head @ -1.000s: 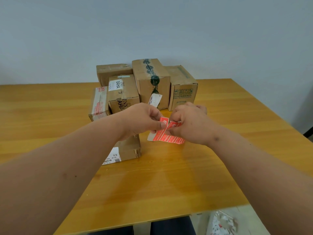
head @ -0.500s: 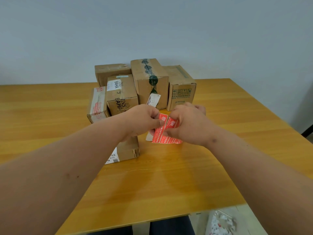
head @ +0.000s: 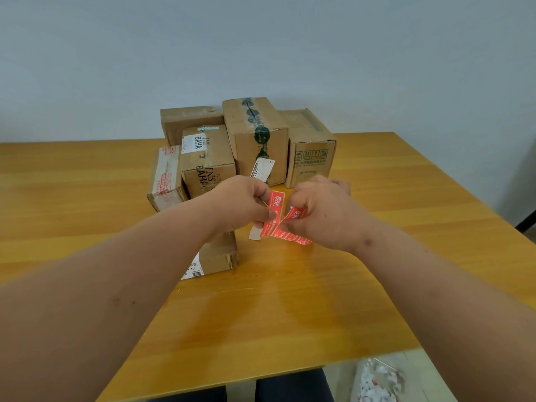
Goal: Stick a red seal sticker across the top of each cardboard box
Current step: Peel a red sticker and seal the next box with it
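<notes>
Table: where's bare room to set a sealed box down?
Free: the table near edge in front of both hands, the left side beside the red-taped box, and the right side past the printed box. Crowded: back centre, where the boxes cluster.

I've got one view only, head cam, wide-angle, worn on the person's head. It looks fwd and down across the wooden table (head: 304, 314), toward the wall behind. Both forearms run in from the bottom corners, so it sits close over the near edge. Cardboard boxes (head: 255, 132) sit mid-frame, farther back. No 2nd view to overlap.
</notes>
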Action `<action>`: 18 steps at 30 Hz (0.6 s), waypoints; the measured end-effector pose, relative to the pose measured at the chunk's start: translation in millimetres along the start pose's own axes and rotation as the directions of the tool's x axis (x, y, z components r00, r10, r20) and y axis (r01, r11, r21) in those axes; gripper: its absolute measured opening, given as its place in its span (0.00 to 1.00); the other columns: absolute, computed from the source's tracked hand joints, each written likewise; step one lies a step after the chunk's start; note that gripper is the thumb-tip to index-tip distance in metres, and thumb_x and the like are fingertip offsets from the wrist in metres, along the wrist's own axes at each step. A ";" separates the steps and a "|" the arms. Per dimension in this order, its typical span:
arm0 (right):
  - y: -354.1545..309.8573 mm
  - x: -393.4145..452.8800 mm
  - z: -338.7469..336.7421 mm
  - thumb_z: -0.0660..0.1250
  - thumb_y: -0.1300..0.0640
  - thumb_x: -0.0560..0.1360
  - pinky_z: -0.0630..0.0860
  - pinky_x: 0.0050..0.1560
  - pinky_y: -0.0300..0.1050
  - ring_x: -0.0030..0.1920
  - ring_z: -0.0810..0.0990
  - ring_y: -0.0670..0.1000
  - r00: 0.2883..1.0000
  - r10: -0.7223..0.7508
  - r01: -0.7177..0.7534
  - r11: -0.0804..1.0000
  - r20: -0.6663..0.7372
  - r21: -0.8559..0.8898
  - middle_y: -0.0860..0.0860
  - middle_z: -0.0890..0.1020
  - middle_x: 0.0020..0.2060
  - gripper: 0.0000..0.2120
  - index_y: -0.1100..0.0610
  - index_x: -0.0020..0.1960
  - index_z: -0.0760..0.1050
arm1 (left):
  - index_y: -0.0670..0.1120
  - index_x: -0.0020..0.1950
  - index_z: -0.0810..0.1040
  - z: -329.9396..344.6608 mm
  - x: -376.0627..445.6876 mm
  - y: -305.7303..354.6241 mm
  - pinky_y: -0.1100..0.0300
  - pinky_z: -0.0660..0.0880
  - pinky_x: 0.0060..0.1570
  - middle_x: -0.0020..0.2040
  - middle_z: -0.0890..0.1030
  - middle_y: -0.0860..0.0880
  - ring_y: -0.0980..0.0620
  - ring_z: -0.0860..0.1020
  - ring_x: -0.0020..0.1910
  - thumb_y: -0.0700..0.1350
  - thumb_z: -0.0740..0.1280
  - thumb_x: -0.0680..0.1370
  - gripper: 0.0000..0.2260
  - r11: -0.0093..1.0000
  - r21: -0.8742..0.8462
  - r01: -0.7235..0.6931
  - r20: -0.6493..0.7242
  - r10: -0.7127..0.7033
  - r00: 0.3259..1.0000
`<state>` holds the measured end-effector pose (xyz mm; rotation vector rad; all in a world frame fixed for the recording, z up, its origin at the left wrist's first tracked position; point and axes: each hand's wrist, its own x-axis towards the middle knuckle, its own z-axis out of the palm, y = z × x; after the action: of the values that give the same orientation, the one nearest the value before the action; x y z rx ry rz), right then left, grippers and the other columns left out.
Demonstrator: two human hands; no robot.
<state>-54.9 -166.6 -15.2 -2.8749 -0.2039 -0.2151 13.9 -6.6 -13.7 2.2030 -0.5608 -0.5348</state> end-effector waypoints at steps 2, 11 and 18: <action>0.8 0.5 1.1 0.71 0.43 0.70 0.56 0.63 0.53 0.55 0.69 0.49 1.000 -0.007 0.007 1.000 -0.024 0.006 0.44 0.77 0.41 0.13 0.50 0.33 0.75 | 0.46 0.55 0.80 -0.8 0.1 -0.8 0.55 0.79 0.52 0.44 0.86 0.45 0.49 0.84 0.45 0.38 0.72 0.75 0.10 0.999 -0.037 0.001 -0.005 -0.001 1.000; 8.0 8.6 2.4 0.73 0.44 0.69 0.58 0.56 0.51 0.53 0.70 0.47 0.992 0.127 -0.129 0.988 0.024 0.088 0.43 0.79 0.38 0.08 0.49 0.38 0.81 | 0.50 0.73 0.67 -2.7 -2.2 -1.7 0.48 0.74 0.63 0.46 0.86 0.47 0.50 0.84 0.49 0.40 0.73 0.74 0.30 0.995 -0.082 -0.061 -0.005 0.061 0.998; 5.1 6.0 3.1 0.72 0.47 0.70 0.56 0.61 0.52 0.55 0.67 0.49 0.996 0.072 -0.074 0.997 0.046 0.036 0.43 0.77 0.43 0.07 0.50 0.40 0.81 | 0.57 0.77 0.58 4.9 0.9 0.7 0.51 0.78 0.55 0.44 0.85 0.49 0.53 0.84 0.45 0.37 0.75 0.71 0.42 0.998 0.031 -0.053 -0.039 0.054 0.998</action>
<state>-47.8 -170.0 -18.5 -2.8451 -0.1092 -0.1314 11.9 -10.4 -16.3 2.2150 -0.6083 -0.4558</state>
